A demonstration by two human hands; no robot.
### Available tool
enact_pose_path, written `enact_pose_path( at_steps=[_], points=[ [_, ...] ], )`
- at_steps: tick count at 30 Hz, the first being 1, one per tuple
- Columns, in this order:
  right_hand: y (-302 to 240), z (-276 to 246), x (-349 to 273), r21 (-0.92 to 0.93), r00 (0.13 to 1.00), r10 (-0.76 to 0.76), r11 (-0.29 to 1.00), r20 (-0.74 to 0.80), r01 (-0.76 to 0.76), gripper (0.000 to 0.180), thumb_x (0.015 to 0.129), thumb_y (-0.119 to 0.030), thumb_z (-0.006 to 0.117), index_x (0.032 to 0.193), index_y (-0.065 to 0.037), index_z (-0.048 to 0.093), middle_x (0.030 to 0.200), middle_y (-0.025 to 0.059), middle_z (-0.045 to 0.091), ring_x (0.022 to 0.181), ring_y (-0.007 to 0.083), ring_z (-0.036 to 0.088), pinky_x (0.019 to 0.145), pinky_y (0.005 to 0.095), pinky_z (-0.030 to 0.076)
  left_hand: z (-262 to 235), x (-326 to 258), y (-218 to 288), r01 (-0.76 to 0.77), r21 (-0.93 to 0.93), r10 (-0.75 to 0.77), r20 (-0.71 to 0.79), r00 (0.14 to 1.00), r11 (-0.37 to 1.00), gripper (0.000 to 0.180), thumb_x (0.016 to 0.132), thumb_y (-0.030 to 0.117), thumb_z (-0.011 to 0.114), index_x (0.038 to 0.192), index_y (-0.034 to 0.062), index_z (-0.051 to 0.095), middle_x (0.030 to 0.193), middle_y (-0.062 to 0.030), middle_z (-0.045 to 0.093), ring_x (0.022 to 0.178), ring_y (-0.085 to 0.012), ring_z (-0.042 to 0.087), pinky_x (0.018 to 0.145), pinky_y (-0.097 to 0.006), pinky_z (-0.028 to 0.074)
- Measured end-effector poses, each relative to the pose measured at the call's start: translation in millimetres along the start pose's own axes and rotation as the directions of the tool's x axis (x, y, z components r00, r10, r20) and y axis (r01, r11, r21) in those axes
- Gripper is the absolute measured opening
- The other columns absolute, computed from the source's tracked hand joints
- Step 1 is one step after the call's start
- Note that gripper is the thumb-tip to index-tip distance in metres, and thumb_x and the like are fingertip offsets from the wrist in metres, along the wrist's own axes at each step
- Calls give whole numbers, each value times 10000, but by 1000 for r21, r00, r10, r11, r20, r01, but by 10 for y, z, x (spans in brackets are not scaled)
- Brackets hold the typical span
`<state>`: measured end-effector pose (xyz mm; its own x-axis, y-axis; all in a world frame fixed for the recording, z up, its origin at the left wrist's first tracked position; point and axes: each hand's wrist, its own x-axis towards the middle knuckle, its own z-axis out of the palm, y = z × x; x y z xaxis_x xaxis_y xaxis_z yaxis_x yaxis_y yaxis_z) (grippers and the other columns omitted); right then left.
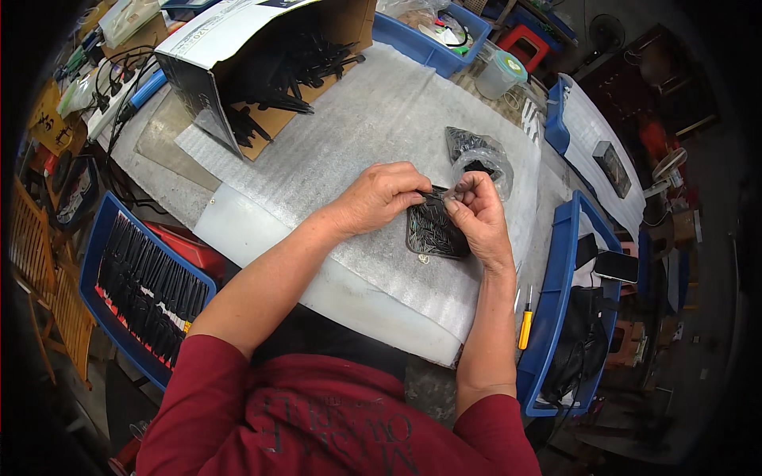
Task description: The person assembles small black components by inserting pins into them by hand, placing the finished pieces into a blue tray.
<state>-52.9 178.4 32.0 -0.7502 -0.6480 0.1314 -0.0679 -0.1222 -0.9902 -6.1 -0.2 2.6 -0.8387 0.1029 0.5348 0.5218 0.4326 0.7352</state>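
Observation:
Over a small dark tray (410, 238) both of my hands come close together. Small thin metal pieces (435, 228), perhaps pins or screws, fill the tray. My left hand (387, 195) pinches at the tray's far left side, beside a dark piece that I cannot make out. My right hand (481, 216) is closed too, thumb against fingertips, at the far right side of the tray. Whatever lies between its fingers is too small to name. Just beyond the right hand, a clear plastic bag (494, 152) of small black parts lies on the white foam sheet (397, 103).
An open cardboard box (194, 63) of long black parts stands far left. Left of me is a blue bin (94, 274) with rows of black pieces. A yellow-handled screwdriver (525, 329) lies right, beside another blue bin (548, 349). A lidded plastic tub (502, 75) stands far right.

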Motion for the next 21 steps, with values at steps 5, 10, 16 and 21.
enact_pose_path(
  at_steps=[5,10,16,21],
  points=[
    [-30,11,-7,-57,1000,14,998,4,-14,221,764,48,496,949,-36,410,821,-14,415,755,52,427,666,183,378,1,-14,-19,-81,147,82,4,997,986,121,695,60,620,813,66,594,755,-21,578,721,-189,558,663,-307,404],
    [-36,6,-9,-161,999,48,986,10,-46,202,759,40,500,931,-30,421,805,-16,423,730,47,427,646,180,375,-5,-27,3,-152,226,157,-2,988,962,99,697,76,617,794,82,595,724,-5,575,713,-179,558,670,-306,384],
    [-33,-22,-15,-349,997,74,935,11,-65,187,755,35,499,920,-23,436,799,-11,442,691,53,426,624,190,381,7,-39,-2,-200,303,197,40,980,932,90,692,79,618,777,78,590,704,-5,571,694,-175,559,637,-302,396],
    [-32,25,-3,-376,999,25,926,-25,-32,194,759,39,515,927,-21,439,772,-9,454,709,49,450,626,185,387,44,-36,-23,-191,211,191,22,981,959,114,678,51,627,783,48,584,710,-40,567,657,-207,558,580,-317,429]
  ],
)
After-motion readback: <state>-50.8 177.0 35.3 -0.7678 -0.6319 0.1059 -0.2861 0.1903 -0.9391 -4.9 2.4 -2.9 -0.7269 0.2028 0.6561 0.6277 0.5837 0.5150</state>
